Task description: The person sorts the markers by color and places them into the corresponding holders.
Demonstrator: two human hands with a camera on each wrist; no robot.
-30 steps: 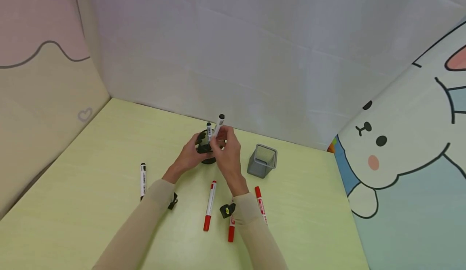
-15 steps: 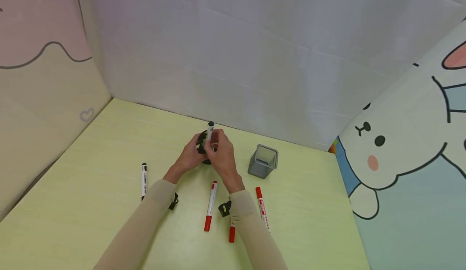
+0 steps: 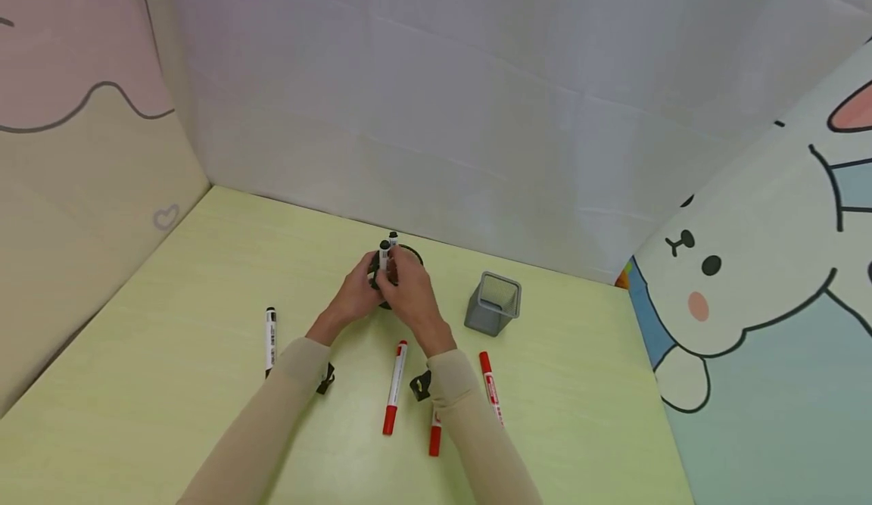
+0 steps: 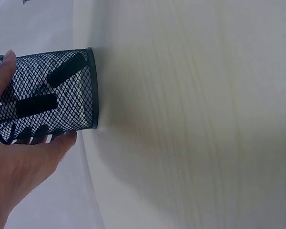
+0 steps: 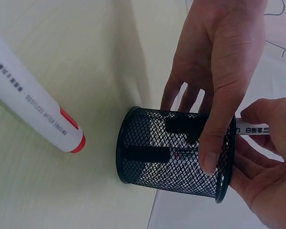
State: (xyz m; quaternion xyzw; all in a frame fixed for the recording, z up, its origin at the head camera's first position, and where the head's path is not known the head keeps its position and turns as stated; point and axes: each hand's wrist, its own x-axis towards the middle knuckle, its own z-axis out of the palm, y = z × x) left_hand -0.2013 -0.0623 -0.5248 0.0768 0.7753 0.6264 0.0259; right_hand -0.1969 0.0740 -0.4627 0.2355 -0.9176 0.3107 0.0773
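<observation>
My right grip (image 3: 412, 293) pinches a marker (image 3: 384, 260); my left grip (image 3: 353, 293) is curled round the mesh cup (image 4: 46, 91), its far side hidden. Through the mesh I make out two black ends inside: the pinched marker's and that of a second one (image 3: 393, 237). The pinched marker stands near upright, long axis roughly along the cup's, black tip up. On the desk (image 3: 170, 353), sleeves partly cover a black pen (image 3: 270, 338) and two red pens (image 3: 434, 440). What the square holder (image 3: 485, 316) contains, I can't tell.
</observation>
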